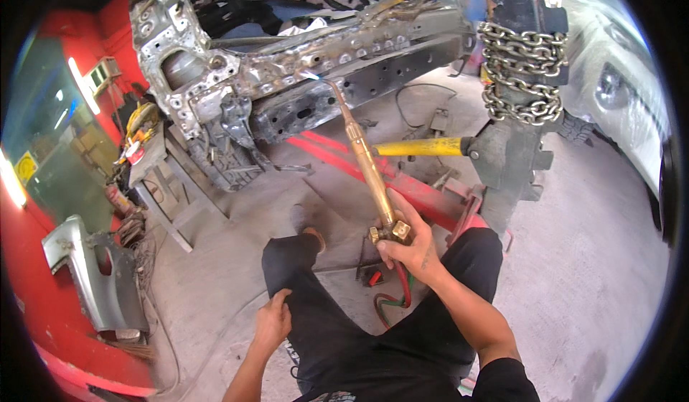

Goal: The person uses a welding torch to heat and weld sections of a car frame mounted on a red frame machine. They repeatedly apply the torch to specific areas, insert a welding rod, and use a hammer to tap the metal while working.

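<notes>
A brass gas torch (370, 176) is gripped near its valve knobs by my right hand (416, 248). My thumb presses by one knob. The torch slants up and away, and a small bluish-white flame (309, 75) burns at its tip. That flame is at the lower front edge of a bare, stripped car body frame (265, 75). Red and green hoses (405, 294) hang below the handle. Beside my left thigh, my left hand (273, 319) is loosely curled, with one finger sticking out and nothing visible in it.
A black post wrapped in metal chain (522, 75) stands at the right, with a yellow ram (420, 147) and red beam (430, 201) beside it. A plastic-covered car (617, 86) is farther right. At the left are a metal stand (183, 187) and a silver fender (100, 273).
</notes>
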`<action>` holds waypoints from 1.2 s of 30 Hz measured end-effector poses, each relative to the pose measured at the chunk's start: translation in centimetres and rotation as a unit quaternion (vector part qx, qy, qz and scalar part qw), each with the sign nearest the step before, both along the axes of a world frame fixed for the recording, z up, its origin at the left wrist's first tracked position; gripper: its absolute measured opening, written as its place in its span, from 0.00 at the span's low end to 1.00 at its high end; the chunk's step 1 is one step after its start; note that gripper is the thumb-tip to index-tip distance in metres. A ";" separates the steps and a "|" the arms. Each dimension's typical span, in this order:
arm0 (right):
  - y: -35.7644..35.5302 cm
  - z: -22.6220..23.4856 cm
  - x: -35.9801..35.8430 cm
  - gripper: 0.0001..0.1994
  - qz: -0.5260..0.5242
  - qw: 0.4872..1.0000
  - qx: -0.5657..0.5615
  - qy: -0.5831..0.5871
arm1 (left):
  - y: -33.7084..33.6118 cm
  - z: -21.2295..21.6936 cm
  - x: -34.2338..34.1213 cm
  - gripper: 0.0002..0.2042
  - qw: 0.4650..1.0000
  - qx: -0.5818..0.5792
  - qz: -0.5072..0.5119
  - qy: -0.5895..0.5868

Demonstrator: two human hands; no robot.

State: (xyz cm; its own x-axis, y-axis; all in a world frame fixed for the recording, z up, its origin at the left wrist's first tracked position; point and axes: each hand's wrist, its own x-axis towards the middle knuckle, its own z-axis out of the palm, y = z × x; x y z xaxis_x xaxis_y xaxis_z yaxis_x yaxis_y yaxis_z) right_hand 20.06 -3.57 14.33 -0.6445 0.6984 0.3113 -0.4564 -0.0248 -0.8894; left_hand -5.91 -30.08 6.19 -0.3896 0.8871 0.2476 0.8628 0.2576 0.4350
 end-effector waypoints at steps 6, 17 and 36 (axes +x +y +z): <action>0.2 0.1 0.3 0.46 -0.036 0.999 -0.001 -0.013 | -0.4 0.1 0.7 0.20 0.997 0.014 0.074 -0.020; 1.8 -0.8 2.1 0.46 -0.152 0.988 -0.024 0.003 | -2.5 0.5 0.2 0.14 0.984 0.030 0.035 -0.171; 16.0 -2.8 1.8 0.30 -0.371 0.917 0.081 -0.124 | 15.6 6.3 -1.7 0.24 0.920 -0.259 -0.292 -0.013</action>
State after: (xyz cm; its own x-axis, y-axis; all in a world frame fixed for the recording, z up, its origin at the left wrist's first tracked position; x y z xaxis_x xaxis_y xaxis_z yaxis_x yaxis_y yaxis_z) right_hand 21.82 12.40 11.54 -0.0755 0.9306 0.3581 -0.0767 0.3526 -0.9326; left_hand -7.61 -14.50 12.45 0.1917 0.9434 -0.2707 0.9107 -0.0681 0.4075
